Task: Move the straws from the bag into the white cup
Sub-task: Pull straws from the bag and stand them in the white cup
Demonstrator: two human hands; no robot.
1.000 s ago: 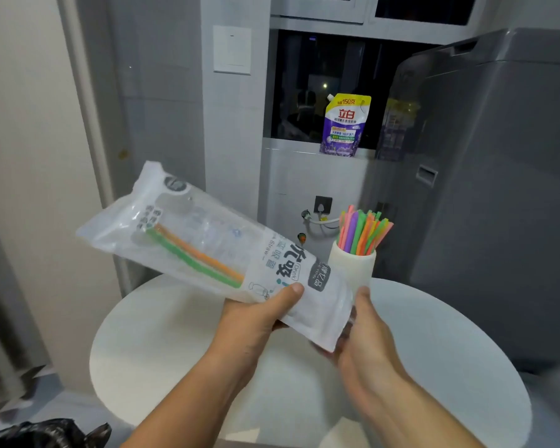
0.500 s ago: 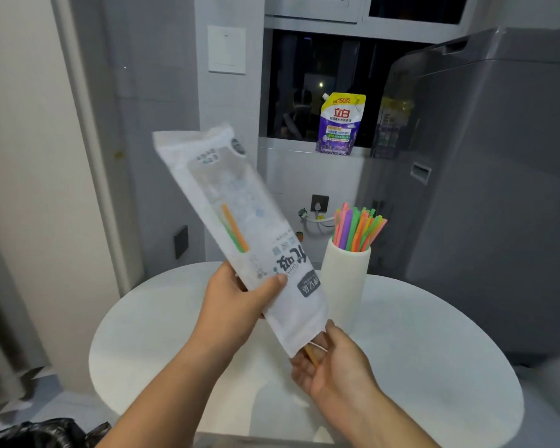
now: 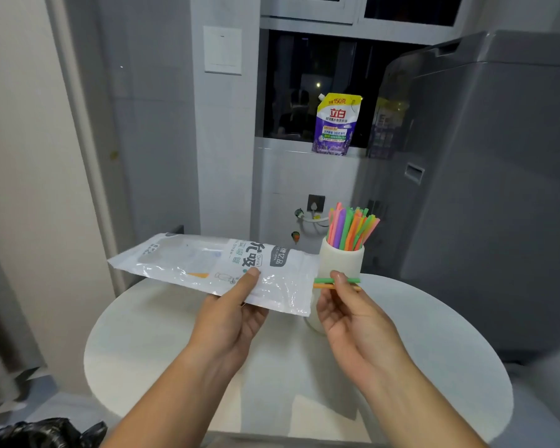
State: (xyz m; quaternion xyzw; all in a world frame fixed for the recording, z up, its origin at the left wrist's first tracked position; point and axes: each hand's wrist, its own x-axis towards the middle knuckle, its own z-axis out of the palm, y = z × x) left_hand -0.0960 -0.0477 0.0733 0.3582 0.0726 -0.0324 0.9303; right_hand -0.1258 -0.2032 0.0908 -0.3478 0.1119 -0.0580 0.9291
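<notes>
Your left grip (image 3: 227, 315) holds the straw bag (image 3: 207, 266) above the desk (image 3: 434, 334); your right grip (image 3: 346, 315) pinches a green straw (image 3: 324, 280) and an orange straw (image 3: 320, 286) jutting from its open edge, in front of the white cup (image 3: 341, 260).

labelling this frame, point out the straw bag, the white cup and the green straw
straw bag (image 3: 207, 266): head view, clear middle panel
white cup (image 3: 340, 260): head view, front wall under the rim
green straw (image 3: 353, 280): head view, its right end

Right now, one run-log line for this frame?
left grip: holds bag roughly level | right grip: pinches green straw, orange straw, both partly out of bag | white cup: upright on table, holds coloured straws
</notes>
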